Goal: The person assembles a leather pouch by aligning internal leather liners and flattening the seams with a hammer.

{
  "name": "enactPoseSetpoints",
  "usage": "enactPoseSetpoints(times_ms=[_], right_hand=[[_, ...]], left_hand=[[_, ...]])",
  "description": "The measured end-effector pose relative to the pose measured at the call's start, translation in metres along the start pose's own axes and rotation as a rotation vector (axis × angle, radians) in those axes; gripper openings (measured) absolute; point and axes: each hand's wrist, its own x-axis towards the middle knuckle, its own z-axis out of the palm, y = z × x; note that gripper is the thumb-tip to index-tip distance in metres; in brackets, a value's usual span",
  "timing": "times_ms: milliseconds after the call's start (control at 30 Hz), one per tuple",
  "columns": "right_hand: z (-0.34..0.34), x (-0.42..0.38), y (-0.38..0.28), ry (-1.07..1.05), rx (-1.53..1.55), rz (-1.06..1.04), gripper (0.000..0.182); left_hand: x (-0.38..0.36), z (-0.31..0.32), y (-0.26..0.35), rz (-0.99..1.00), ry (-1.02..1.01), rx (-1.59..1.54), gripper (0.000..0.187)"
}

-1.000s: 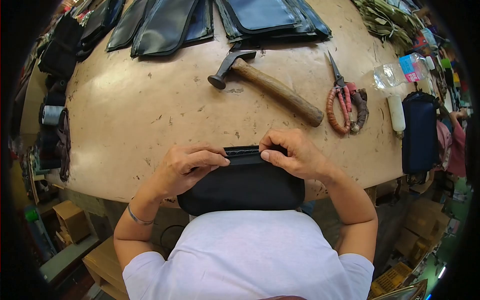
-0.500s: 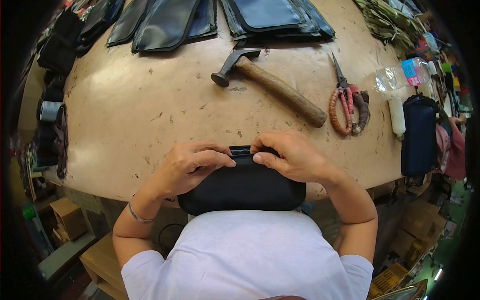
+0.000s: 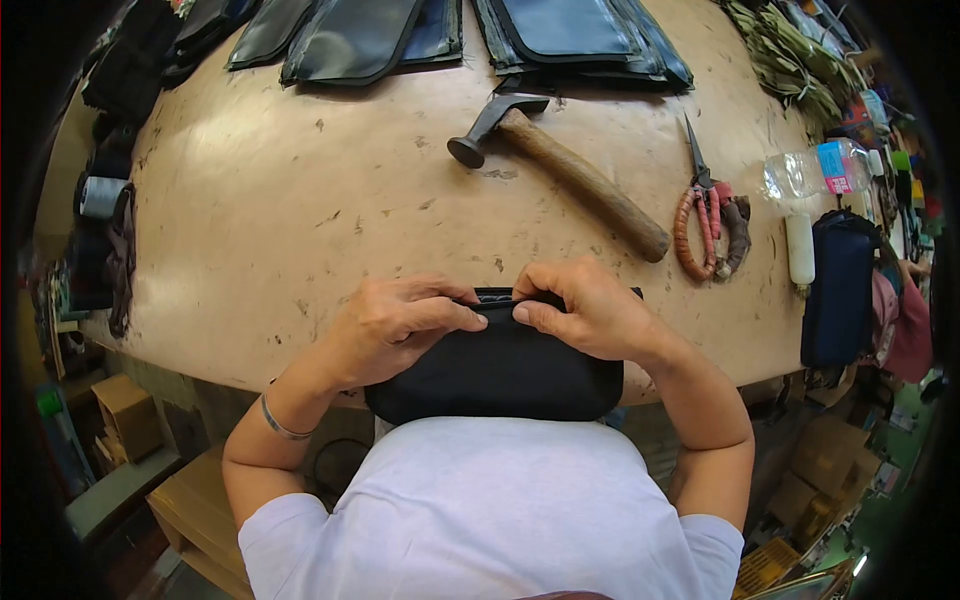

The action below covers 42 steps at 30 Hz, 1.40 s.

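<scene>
A black fabric pouch lies at the table's front edge, against the white shirt. My left hand pinches its far edge between thumb and fingers, left of the middle. Close beside it, my right hand grips the same edge, thumb on the near side and fingers curled over the far side. A short stretch of the edge shows between the two thumbs. Both hands hide much of the pouch's upper part.
Beyond the hands lie a wooden-handled hammer and scissors with wrapped handles. Flat black panels are stacked at the back. On the right are a plastic bottle, a white tube and a dark blue pouch. Thread spools stand left.
The view has shifted, so the tools and panels appear farther right. My thumbs are slightly closer together on the pouch's edge, and its far right corner now shows past my right hand.
</scene>
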Motion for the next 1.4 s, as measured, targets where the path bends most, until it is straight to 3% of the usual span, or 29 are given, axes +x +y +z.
enactPoseSetpoints(times_ms=[433, 633, 1133, 1400], right_hand=[[0.004, 0.012, -0.012, -0.054, 0.060, 0.130, 0.016], [0.012, 0.013, -0.008, 0.025, 0.026, -0.044, 0.016], [0.009, 0.011, 0.001, -0.005, 0.166, 0.003, 0.013], [0.018, 0.016, -0.005, 0.015, 0.095, 0.009, 0.014]], left_hand=[[-0.001, 0.005, 0.000, 0.070, 0.069, 0.086, 0.025], [-0.005, 0.001, -0.007, 0.012, 0.044, -0.057, 0.023], [-0.018, -0.002, -0.017, 0.072, 0.104, -0.024, 0.018], [-0.017, 0.000, -0.016, 0.032, 0.119, -0.038, 0.017]])
